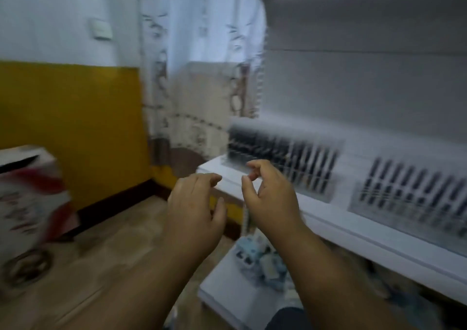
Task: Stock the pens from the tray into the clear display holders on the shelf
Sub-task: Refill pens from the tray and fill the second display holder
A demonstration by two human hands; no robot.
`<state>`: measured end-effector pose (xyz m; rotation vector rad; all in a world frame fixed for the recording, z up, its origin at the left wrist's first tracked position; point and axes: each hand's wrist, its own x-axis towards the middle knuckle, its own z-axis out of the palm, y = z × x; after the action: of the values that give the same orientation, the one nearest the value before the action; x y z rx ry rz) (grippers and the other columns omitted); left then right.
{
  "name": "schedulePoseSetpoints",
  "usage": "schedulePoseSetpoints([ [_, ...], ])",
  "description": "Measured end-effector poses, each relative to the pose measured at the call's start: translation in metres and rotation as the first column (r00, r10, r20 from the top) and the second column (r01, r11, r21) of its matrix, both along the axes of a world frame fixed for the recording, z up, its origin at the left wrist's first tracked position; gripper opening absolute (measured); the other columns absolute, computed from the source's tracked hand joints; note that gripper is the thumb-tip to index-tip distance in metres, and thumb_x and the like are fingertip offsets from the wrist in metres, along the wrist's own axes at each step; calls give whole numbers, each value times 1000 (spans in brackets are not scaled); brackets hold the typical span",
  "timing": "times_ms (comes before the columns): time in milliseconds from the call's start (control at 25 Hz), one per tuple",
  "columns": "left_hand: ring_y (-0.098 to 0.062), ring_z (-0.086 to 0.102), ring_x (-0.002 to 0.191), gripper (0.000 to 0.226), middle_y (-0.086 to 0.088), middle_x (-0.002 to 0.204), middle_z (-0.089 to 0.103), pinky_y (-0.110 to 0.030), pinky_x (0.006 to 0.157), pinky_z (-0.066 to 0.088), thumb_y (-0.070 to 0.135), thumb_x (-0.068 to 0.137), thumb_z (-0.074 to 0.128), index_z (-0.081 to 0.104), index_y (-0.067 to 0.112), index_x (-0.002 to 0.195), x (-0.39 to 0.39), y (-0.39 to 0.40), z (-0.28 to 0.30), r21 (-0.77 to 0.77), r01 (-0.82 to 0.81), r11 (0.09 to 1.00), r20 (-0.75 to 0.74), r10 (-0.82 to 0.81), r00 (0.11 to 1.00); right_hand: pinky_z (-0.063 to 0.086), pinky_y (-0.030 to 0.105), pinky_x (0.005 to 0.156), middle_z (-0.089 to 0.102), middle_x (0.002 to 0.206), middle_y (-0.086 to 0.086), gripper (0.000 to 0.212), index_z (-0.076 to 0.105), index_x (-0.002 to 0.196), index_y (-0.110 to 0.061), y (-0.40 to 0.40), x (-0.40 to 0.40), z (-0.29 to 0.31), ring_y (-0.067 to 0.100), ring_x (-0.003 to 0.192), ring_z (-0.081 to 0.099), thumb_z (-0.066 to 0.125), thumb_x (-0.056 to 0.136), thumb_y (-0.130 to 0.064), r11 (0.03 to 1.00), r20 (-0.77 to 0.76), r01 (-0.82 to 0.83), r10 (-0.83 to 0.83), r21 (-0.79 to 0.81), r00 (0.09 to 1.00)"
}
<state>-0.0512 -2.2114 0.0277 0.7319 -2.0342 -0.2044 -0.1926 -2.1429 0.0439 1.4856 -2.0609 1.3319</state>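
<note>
Plainly blurred, the view shows both hands raised in front of the white shelf point(336, 231), holding nothing. On the left hand point(195, 211) the fingers hang loosely curled, apart from the shelf edge. On the right hand point(269, 198) the thumb and forefinger curve toward each other near the left holder point(283, 165), with nothing visible between them. Dark pens point(414, 188) stand in rows in the right holder point(409, 203) and in the left one. Lower down lies a white board point(227, 297) with pale blue packets point(255, 256). A printed box point(27, 198) sits at far left on the wooden floor point(106, 254).
</note>
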Motion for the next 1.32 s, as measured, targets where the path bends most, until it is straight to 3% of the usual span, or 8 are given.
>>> schedulePoseSetpoints([
  [200, -12, 50, 103, 34, 9, 107, 58, -26, 87, 38, 21, 84, 64, 60, 22, 118, 83, -33, -27, 71, -274, 959, 55, 270, 961, 41, 23, 64, 58, 93, -13, 21, 56, 115, -28, -80, 57, -47, 5, 79, 52, 53, 95, -34, 976, 35, -183, 180, 116, 983],
  [400, -3, 41, 100, 33, 18, 102, 47, -23, 86, 34, 21, 86, 62, 57, 25, 119, 127, -83, -98, 219, -415, 883, 125, 396, 909, 48, 29, 72, 54, 96, -10, 20, 59, 112, -23, -163, 100, -145, 10, 87, 54, 54, 93, -28, 894, 169, -348, 311, 283, 935],
  [640, -6, 50, 102, 32, 18, 102, 52, -22, 84, 37, 18, 87, 59, 58, 26, 119, 150, -149, -178, 419, -459, 783, 214, 406, 888, 46, 29, 70, 54, 95, -11, 21, 61, 113, -24, -240, 128, -229, 11, 86, 54, 56, 92, -27, 786, 236, -424, 354, 449, 905],
  [800, -10, 52, 101, 31, 13, 102, 55, -26, 85, 42, 16, 87, 58, 58, 24, 117, 143, -193, -265, 553, -440, 707, 273, 345, 898, 45, 29, 72, 59, 102, -3, 21, 59, 112, -21, -287, 132, -313, 15, 84, 54, 54, 92, -26, 636, 250, -469, 407, 613, 879],
  [920, -14, 54, 98, 31, 9, 100, 57, -28, 82, 45, 14, 86, 57, 58, 22, 116, 138, -217, -346, 660, -435, 613, 294, 322, 900, 44, 29, 71, 59, 102, -2, 21, 59, 112, -20, -309, 128, -384, 17, 82, 54, 54, 93, -27, 558, 303, -455, 347, 694, 888],
  [1120, -11, 56, 88, 26, 6, 99, 61, -22, 75, 41, 14, 89, 54, 58, 20, 114, 132, -234, -465, 817, -456, 353, 349, 326, 878, 44, 29, 66, 59, 96, -2, 15, 55, 106, -22, -299, 122, -486, 18, 76, 54, 55, 93, -26, 450, 393, -483, 282, 751, 875],
  [1200, -13, 56, 83, 21, 5, 96, 62, -25, 71, 40, 18, 92, 52, 59, 22, 112, 128, -239, -504, 829, -513, 225, 434, 321, 842, 48, 30, 67, 59, 94, -2, 18, 55, 109, -22, -294, 122, -513, 17, 75, 56, 55, 93, -28, 416, 436, -512, 268, 752, 859],
  [1320, -17, 55, 76, 16, -1, 97, 62, -28, 59, 41, 27, 88, 58, 57, 20, 102, 119, -254, -567, 778, -625, 60, 613, 142, 777, 53, 35, 67, 58, 87, -7, 17, 55, 110, -26, -296, 118, -541, 13, 73, 57, 55, 94, -30, 386, 468, -522, 231, 760, 853],
])
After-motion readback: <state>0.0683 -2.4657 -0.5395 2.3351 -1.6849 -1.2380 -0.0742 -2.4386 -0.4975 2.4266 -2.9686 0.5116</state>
